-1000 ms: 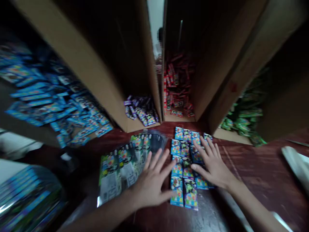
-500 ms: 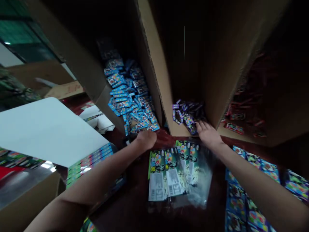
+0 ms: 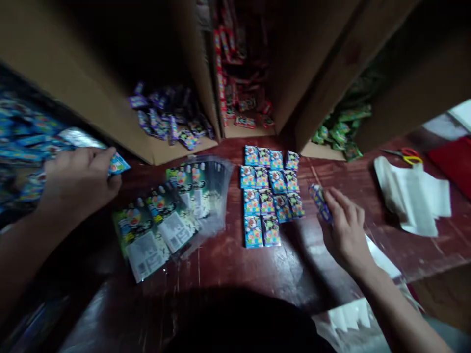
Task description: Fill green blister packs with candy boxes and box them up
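I have the left hand [image 3: 79, 179] well to the left of the grid [image 3: 261, 177], its fingers curled and gripping a blue packet [image 3: 118, 163] whose corner sticks out; blur hides whether it holds more. My right hand [image 3: 346, 225] is just right of the grid, thumb and fingers pinched on a purple packet [image 3: 321, 203]; whether it touches the table [image 3: 217, 264] I cannot tell. The grid itself is blue and purple packets laid in four columns, the two left ones four deep, the two right ones three. Near the grid's left side I see printed sleeves [image 3: 147, 255] fanned out. Beyond the grid, a box [image 3: 250, 131] holds red packets [image 3: 246, 121]. Scissors [image 3: 412, 158] and a white cloth [image 3: 412, 201] lie well right of the grid
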`<move>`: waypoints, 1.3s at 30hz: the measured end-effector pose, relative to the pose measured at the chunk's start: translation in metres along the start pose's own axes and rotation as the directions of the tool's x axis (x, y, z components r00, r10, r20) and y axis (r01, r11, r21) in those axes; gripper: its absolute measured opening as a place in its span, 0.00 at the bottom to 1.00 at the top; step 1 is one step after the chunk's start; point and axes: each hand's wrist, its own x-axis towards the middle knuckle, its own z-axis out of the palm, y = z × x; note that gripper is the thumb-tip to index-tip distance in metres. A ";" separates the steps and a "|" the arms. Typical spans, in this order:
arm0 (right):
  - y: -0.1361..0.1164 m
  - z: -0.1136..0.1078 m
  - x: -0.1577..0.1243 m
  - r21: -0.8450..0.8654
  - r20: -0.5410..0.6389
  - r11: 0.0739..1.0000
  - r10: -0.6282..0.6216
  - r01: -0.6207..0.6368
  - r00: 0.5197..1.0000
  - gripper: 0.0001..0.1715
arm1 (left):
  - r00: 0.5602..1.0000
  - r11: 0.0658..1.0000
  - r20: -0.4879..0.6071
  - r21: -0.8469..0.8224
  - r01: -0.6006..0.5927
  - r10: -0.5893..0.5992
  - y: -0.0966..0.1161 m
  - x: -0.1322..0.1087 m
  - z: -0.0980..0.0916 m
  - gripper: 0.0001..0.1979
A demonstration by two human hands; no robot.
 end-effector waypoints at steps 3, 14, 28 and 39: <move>0.012 -0.010 -0.080 -0.036 0.274 0.999 0.008 0.002 0.962 0.41 | 0.879 0.869 -0.060 -0.133 -0.477 0.474 0.098 -0.026 -0.034 0.20; 0.064 -0.018 -0.072 0.378 0.534 0.923 -0.283 0.074 0.797 0.65 | 0.408 0.307 -0.049 -0.578 -0.756 0.912 0.351 -0.093 -0.054 0.31; 0.072 -0.010 -0.057 0.436 0.368 0.897 -0.245 0.067 0.897 0.49 | 0.818 0.720 0.149 -0.578 -0.384 0.556 0.388 -0.111 -0.048 0.39; 0.071 0.005 -0.038 0.454 0.408 0.883 -0.329 0.124 0.852 0.64 | 0.841 0.730 0.126 -0.575 -0.371 0.527 0.377 -0.101 -0.035 0.51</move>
